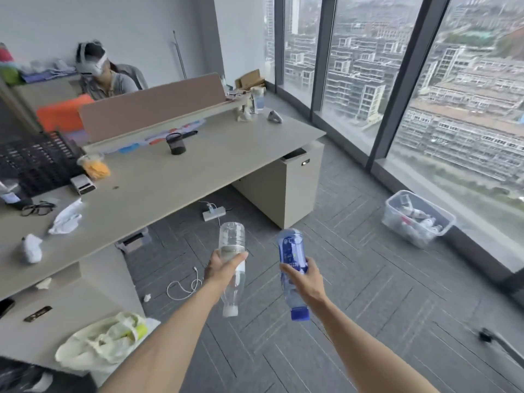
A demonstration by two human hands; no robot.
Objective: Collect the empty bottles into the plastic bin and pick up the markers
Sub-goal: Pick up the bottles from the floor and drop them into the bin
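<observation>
Head view: left hand (224,265) grips a clear bottle (232,251) held cap-down; right hand (303,276) grips a blue bottle (292,259) likewise. Fingers hide each bottle's middle. The plastic bin (418,219) sits by the window, its contents blurred; markers cannot be made out.

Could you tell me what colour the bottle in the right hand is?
The bottle is blue, cap included; head view.

The clear bottle (231,245) in the left grip (224,265) is glossy plastic; the blue bottle (290,248) in the right grip (304,279) is tinted plastic (cap opaque). Right of that grip, the bin (392,214) is translucent plastic; below, the carpet (368,307) looks rough.
</observation>
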